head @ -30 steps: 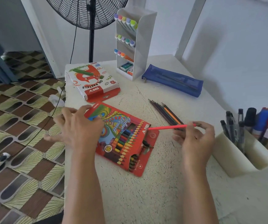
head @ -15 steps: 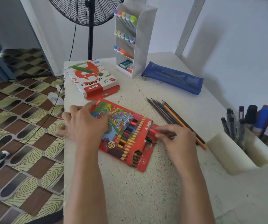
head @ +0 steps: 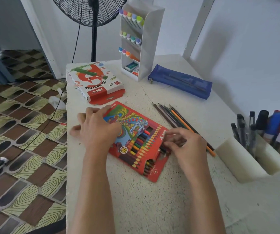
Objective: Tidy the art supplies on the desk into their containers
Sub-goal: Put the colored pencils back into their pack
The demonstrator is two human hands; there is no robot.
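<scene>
Right grip (head: 185,146) at pencil box (head: 136,130) opening | left grip (head: 98,130) atop box

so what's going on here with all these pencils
A person is packing coloured pencils into the red pencil box on the desk. The left hand rests on the box's far end, steadying it. The right hand works with curled fingers at the box's open end; whatever it may be holding is hidden. A bunch of loose pencils lies on the desk just beyond the right hand, not yet packed.
</scene>
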